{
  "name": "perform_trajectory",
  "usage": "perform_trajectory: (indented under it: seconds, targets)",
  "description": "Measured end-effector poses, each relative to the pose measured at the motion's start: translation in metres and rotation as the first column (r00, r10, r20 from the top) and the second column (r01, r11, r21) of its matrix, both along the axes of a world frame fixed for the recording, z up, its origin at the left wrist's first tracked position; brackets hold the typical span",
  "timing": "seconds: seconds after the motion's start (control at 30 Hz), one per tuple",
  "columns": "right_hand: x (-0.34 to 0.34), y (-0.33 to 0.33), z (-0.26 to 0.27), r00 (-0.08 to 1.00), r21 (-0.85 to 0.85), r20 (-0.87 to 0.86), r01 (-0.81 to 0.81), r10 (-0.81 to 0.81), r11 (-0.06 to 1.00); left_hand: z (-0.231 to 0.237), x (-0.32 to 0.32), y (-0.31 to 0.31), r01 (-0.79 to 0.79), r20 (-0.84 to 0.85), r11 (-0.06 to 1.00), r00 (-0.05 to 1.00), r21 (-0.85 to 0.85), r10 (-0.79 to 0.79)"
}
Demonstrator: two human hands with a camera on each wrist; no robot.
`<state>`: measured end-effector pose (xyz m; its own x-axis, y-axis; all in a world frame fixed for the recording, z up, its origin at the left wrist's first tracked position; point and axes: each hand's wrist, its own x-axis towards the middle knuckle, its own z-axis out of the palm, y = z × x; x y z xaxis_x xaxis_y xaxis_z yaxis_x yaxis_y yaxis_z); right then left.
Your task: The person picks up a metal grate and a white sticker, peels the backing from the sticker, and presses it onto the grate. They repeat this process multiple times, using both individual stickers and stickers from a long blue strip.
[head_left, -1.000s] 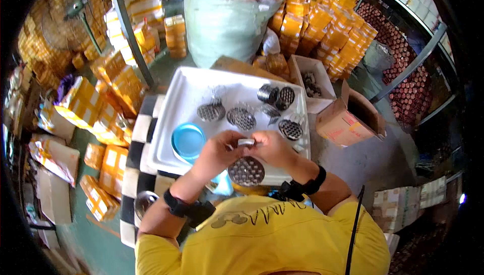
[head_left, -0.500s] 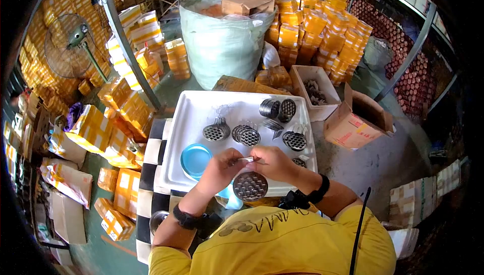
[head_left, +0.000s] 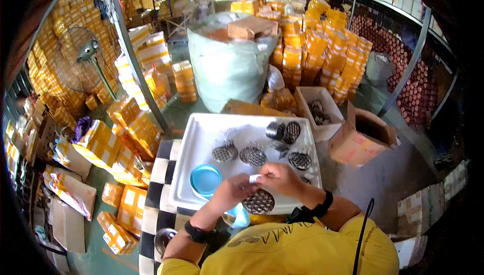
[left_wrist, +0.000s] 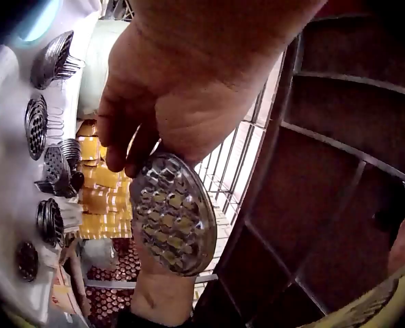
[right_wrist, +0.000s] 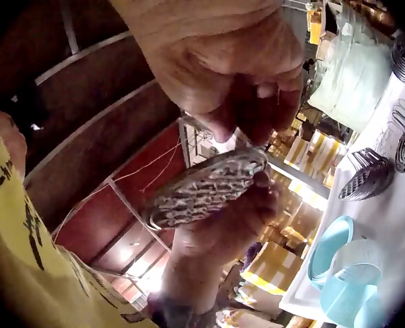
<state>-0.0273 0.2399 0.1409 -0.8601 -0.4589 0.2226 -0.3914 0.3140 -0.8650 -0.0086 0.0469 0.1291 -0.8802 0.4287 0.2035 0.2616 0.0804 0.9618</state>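
In the head view my left hand [head_left: 237, 190] and right hand [head_left: 282, 179] meet above the near edge of a white tray [head_left: 204, 141]. A round perforated metal disc [head_left: 258, 202] hangs below the fingertips, its patterned face showing in the left wrist view. My left fingers curl at the disc's upper edge. Between the hands a small white piece [head_left: 256, 178] shows, pinched by the right thumb and fingers; its kind is unclear. Similar discs with wire parts lie in stacks [head_left: 253, 156] in the tray, beyond the hands. A round blue tub [head_left: 205, 180] stands left of them.
A black-and-white checkered surface [head_left: 164, 189] lies left of the tray. An open carton [head_left: 360, 146] and a white box [head_left: 317, 113] stand at the right. Behind are a large pale sack [head_left: 227, 73] and stacked yellow-taped boxes [head_left: 302, 53]. A metal bowl [head_left: 164, 239] sits near the left arm.
The head view has tilted up, so the tray and hands sit lower in it. The hands stay together with the disc below; more of the white piece shows between them.
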Motion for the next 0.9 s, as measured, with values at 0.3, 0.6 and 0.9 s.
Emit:
perform_trajectory:
  seconds: [0.3, 0.6, 0.9]
  targets:
    - [-0.007, -0.021, 0.007, 0.989, 0.046, -0.106, -0.094, 0.099, 0.994, 0.001, 0.007, -0.009, -0.047, -0.003, 0.992, 0.999, -0.117, 0.047]
    - [-0.007, -0.025, 0.011, 0.995, 0.026, -0.04, -0.09, 0.091, 0.996, -0.008, -0.002, -0.013, -0.096, -0.248, 0.949, 0.969, -0.301, 0.019]
    - [-0.001, -0.008, 0.001, 0.967, 0.097, -0.254, 0.01, 0.015, 0.995, -0.009, -0.007, 0.008, -0.031, -0.132, 0.967, 0.991, -0.252, -0.002]
